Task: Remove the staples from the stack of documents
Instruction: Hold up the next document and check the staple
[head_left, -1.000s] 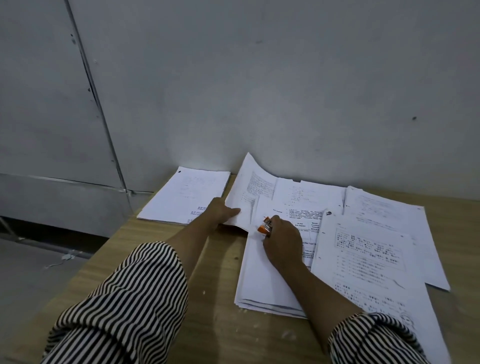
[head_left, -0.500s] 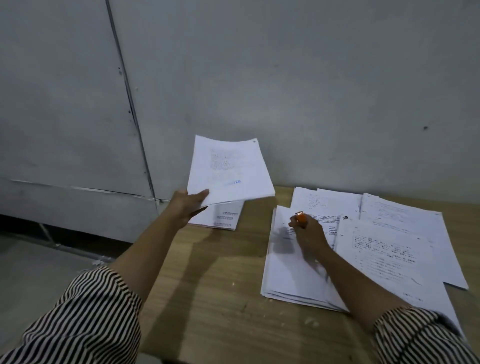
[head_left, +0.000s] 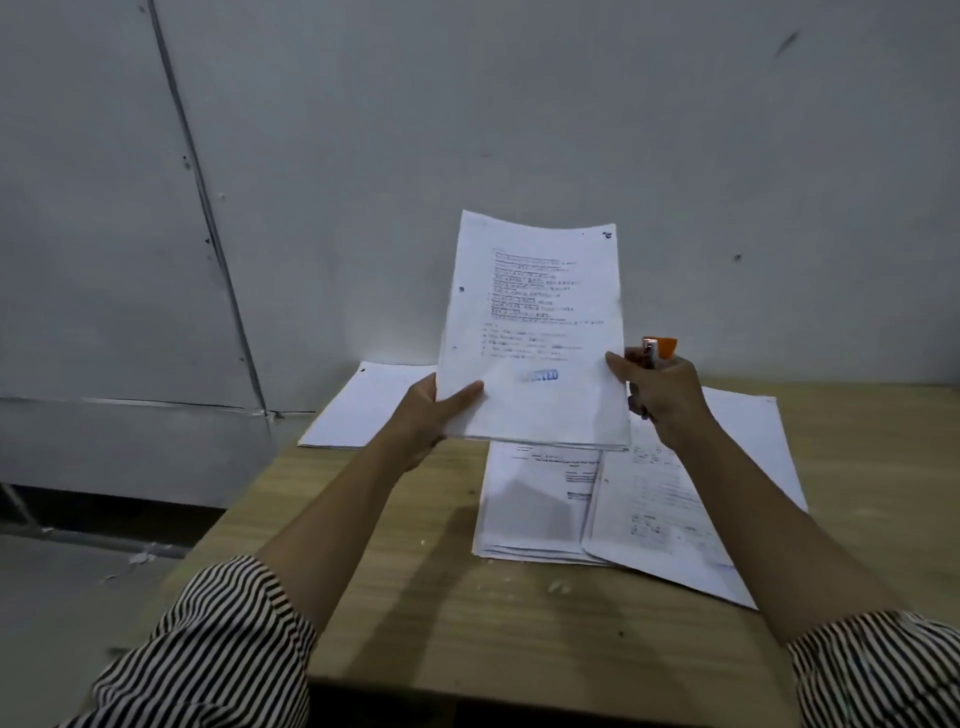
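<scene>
Filling the background, a grey panelled wall (head_left: 519, 130) rises behind a wooden bench (head_left: 415, 597). On the bench lie spread printed documents (head_left: 535, 514), a loose overlapping stack at the centre and right, and a separate white pile (head_left: 363, 405) at the far left corner against the wall. Held upright above the stack is a stapled document (head_left: 535, 332), several sheets thick, its front page carrying blocks of print and a blue stamp low down; a dark mark sits at its top right corner. The left hand (head_left: 431, 415) grips its lower left edge, thumb across the front page, fingers behind. The right hand (head_left: 660, 395) pinches the lower right edge with its thumb on the front, and the same curled fingers also hold an orange staple remover (head_left: 658, 349), whose metal end and orange tip stick up just beside the page edge. Striped sleeves (head_left: 208, 649) cover both forearms near the camera.
</scene>
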